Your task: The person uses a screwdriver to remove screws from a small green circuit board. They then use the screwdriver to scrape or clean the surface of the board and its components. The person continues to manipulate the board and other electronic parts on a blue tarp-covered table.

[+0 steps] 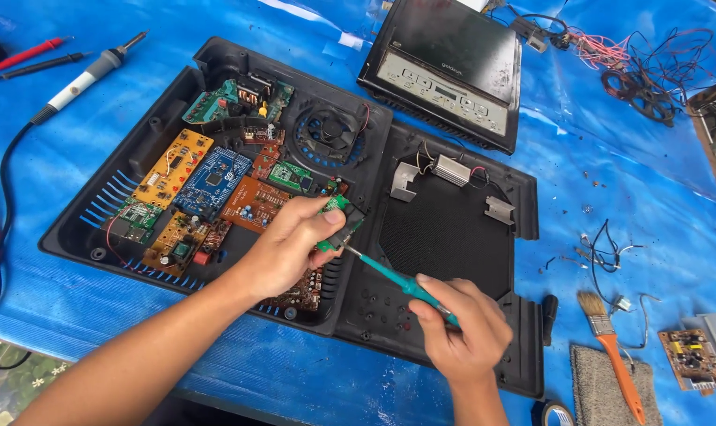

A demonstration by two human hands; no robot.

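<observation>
Seen from the head camera, a person works over an opened black plastic housing (89, 229) lying on a blue tarpaulin (611, 158). The left hand (291, 244), fingers closed, pinches a small green circuit board (338, 207) and holds it up just above the housing's right edge. The right hand (464, 331) is wrapped around the teal handle of a screwdriver (393, 278), whose metal tip meets the underside of that small board.

Inside the housing, left of the held board, lie more circuit boards: an orange one (172, 167), a blue one (212, 183), a brown one (255, 203) and a green one (291, 175). A round black fan (330, 130) sits in the housing's upper right corner.

Just right of the housing, touching it, lies a second black shell (449, 233) carrying small silver metal brackets (451, 170). Beyond the housing's far right corner rests a black induction cooktop (445, 67) with a pale control strip, and further right a tangle of red and black wires (642, 71).

Off the housing's far left corner lie a soldering iron (82, 79) with a white grip and red and black probes (26, 59). Well to the right of the housing, near the tarpaulin's near edge, sit an orange-handled paintbrush (611, 347), a grey cloth pad (603, 386) and a loose brown board (693, 359).
</observation>
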